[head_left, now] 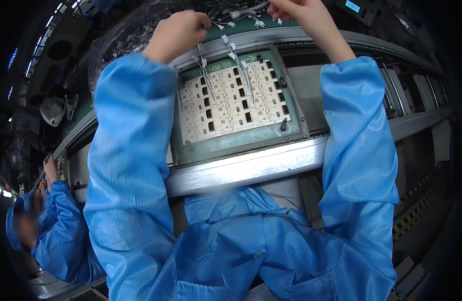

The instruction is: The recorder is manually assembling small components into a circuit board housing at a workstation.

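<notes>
My left hand (177, 33) is closed, its fingers curled at the near edge of a pile of wire leads; what its fingertips hold, if anything, is hidden. At the top of the view, my right hand (307, 14) pinches at a white wire lead (252, 9) in that pile. Below my hands a panel of white circuit boards (226, 100) with rows of black parts lies in a green fixture (231, 144). Several leads with white plugs (248, 85) lie across the panel, their far ends reaching over the metal rail.
A metal rail (246, 168) runs along the near side of the fixture. Clear plastic bags (123, 37) of leads lie at the far left. A white fan (52, 110) stands further left. A co-worker in blue (60, 236) works at the lower left.
</notes>
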A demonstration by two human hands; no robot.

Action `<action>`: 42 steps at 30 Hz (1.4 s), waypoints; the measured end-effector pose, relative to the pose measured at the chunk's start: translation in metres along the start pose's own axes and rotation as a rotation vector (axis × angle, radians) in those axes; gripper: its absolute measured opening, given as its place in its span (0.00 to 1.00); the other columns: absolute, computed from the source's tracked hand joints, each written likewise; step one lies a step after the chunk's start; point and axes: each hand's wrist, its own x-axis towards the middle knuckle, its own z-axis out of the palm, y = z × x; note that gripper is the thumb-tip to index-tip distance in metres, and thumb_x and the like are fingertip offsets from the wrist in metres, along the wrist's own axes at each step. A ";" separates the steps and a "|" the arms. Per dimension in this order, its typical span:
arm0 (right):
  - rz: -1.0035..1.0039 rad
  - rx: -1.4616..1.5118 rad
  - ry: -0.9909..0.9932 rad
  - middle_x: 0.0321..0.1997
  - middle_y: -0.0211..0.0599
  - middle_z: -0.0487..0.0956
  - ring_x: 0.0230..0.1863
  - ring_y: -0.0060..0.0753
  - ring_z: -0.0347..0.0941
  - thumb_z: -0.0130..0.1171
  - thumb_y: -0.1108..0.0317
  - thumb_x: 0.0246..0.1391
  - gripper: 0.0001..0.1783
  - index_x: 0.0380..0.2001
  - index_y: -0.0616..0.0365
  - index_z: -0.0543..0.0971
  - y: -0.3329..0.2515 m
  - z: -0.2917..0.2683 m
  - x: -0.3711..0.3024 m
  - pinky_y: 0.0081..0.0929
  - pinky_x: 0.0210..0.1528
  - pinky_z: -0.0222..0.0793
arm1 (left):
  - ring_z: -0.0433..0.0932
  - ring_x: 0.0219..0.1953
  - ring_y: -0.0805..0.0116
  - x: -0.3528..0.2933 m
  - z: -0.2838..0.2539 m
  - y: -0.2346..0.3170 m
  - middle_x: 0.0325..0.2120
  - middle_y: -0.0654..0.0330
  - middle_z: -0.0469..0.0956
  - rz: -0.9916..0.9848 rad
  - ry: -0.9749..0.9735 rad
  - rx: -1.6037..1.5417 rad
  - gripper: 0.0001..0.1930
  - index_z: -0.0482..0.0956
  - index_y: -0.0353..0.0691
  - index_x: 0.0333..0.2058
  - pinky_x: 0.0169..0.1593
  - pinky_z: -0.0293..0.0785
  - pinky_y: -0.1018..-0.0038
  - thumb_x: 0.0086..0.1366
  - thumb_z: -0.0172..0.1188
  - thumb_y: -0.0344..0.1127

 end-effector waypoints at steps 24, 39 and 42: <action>-0.188 -0.441 -0.246 0.34 0.45 0.83 0.38 0.41 0.84 0.59 0.74 0.58 0.06 0.38 0.63 0.77 -0.042 0.104 -0.096 0.28 0.40 0.78 | 0.80 0.31 0.72 0.017 -0.027 -0.044 0.31 0.56 0.84 -0.166 0.403 -0.904 0.11 0.82 0.27 0.41 0.37 0.75 0.76 0.65 0.61 0.31; -0.155 -0.569 -0.345 0.31 0.34 0.73 0.30 0.27 0.71 0.65 0.75 0.49 0.04 0.30 0.62 0.82 -0.026 0.121 -0.118 0.23 0.33 0.66 | 0.81 0.45 0.72 -0.160 -0.005 -0.017 0.39 0.59 0.84 -0.161 0.441 -1.141 0.09 0.83 0.34 0.43 0.51 0.76 0.78 0.67 0.61 0.31; -0.102 -0.559 -0.317 0.29 0.33 0.73 0.28 0.26 0.70 0.66 0.76 0.48 0.03 0.29 0.62 0.82 -0.025 0.125 -0.119 0.24 0.32 0.65 | 0.81 0.46 0.70 -0.157 -0.003 -0.019 0.41 0.59 0.83 -0.130 0.366 -1.125 0.12 0.82 0.35 0.46 0.52 0.75 0.78 0.68 0.61 0.34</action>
